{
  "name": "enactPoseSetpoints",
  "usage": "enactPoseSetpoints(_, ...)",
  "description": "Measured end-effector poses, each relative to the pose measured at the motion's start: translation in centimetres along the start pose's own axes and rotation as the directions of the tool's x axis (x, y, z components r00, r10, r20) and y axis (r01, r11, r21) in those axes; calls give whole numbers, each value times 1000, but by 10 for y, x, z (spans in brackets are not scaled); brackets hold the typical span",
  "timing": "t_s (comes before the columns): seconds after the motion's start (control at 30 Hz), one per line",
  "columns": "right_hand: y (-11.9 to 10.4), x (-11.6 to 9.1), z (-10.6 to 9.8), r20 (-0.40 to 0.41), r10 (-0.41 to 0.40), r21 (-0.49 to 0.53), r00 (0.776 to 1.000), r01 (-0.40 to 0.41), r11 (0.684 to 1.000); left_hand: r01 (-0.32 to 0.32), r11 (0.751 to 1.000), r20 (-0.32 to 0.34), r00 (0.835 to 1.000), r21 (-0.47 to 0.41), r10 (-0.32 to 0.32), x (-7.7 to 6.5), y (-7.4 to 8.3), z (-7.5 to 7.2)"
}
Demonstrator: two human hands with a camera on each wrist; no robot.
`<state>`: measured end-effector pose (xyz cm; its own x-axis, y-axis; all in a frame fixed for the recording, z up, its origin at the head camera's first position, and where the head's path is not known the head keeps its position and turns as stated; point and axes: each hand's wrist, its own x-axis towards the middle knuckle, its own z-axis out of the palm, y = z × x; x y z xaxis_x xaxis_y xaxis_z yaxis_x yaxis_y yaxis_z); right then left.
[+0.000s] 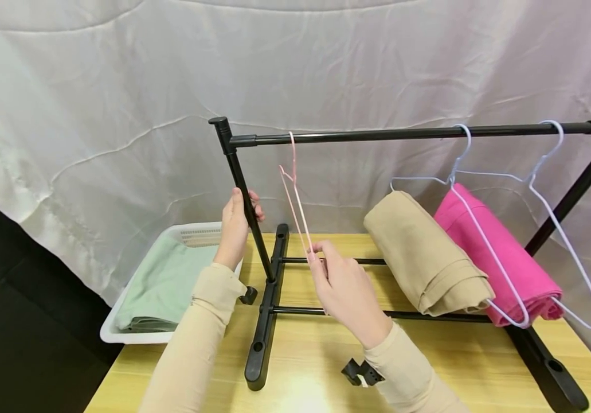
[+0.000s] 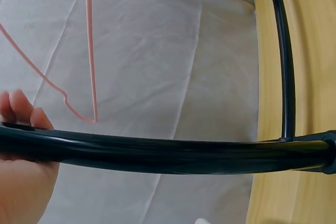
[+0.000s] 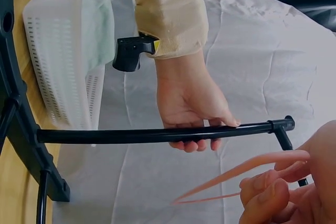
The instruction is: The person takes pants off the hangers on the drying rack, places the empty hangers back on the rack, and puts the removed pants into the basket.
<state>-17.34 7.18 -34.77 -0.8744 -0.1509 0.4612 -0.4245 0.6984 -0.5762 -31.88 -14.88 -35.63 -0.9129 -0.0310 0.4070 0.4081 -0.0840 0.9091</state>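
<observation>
A pink wire hanger (image 1: 300,212) hooks over the left end of the black rack's top bar (image 1: 357,136), seen nearly edge-on. My right hand (image 1: 344,287) pinches its lower end between thumb and fingers; the right wrist view shows the hanger (image 3: 231,174) running from those fingers. To the left, my left hand (image 1: 235,226) grips the rack's upright post (image 1: 255,229). The right wrist view has that left hand's fingers (image 3: 194,145) curled round behind the post. Part of the left hand (image 2: 23,177) shows at the edge of the left wrist view.
A white basket (image 1: 112,327) with folded pale green cloth (image 1: 171,287) stands left of the rack. On the right, two lavender hangers (image 1: 486,241) carry a tan folded cloth (image 1: 424,252) and a pink one (image 1: 507,264). The rack's feet (image 1: 259,361) stand on the wooden table; a grey curtain hangs behind.
</observation>
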Motion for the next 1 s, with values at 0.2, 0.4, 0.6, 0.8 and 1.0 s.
enactPoseSetpoints(0.2,5,-2,-1,-36,-40,-47,999,39,998,6,998,-9,1000,69,-6,-4,1,1)
enactPoseSetpoints(0.4,8,-4,-4,-43,-54,-34,998,52,998,-21,993,-44,999,119,26,-11,-1,4)
enactPoseSetpoints(0.6,10,-6,-5,-52,-79,-32,995,78,996,-78,985,-74,993,156,90,-19,-5,6)
enactPoseSetpoints(0.8,11,-9,-8,-64,-92,-21,994,91,996,-69,968,-96,991,241,95,-26,-9,7)
enactPoseSetpoints(1.0,14,-12,-13,-55,-80,-5,995,80,997,47,932,-132,991,359,1,-42,-9,12)
